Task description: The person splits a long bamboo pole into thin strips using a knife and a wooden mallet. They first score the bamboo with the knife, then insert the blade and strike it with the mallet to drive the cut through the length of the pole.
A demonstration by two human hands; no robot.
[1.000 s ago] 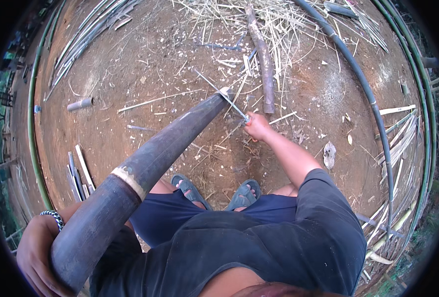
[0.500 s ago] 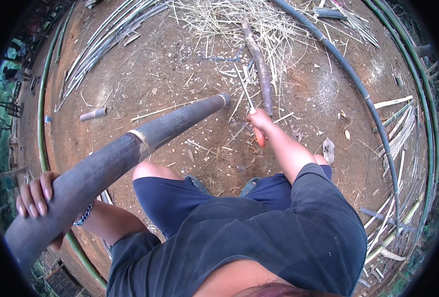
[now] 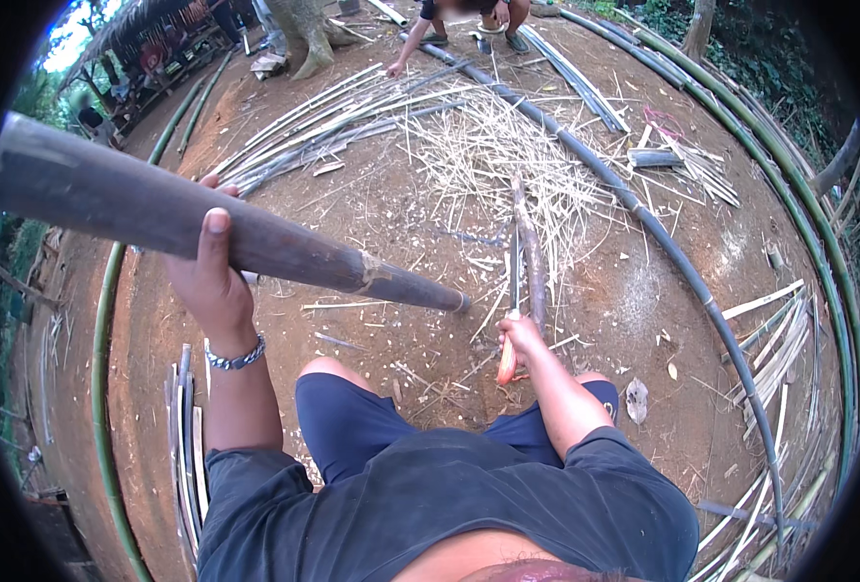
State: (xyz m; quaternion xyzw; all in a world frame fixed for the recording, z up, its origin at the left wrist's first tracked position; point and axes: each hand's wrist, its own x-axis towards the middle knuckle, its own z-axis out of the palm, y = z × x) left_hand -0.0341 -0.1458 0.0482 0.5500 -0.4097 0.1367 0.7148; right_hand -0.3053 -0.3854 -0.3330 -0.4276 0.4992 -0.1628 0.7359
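I see the left hand (image 3: 213, 287) curled round a dark bamboo pole (image 3: 299, 250), its far end near the right hand (image 3: 520, 339), at ten o'clock; that fist clasps an orange-handled knife (image 3: 515, 291), blade toward twelve.

The shirt (image 3: 449, 500) is dark and short-sleeved, the shorts (image 3: 346, 412) navy — the chain bracelet (image 3: 237, 362) silvery.

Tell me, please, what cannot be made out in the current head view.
In the head view:
Left hand: most fingers, hidden behind the bamboo.
Orange handle: partly covered by the right hand.
Wearer's feet: hidden by the shorts.
Co-worker: partly cut off by the top edge.
Shelter: what is under it, too small and dim.
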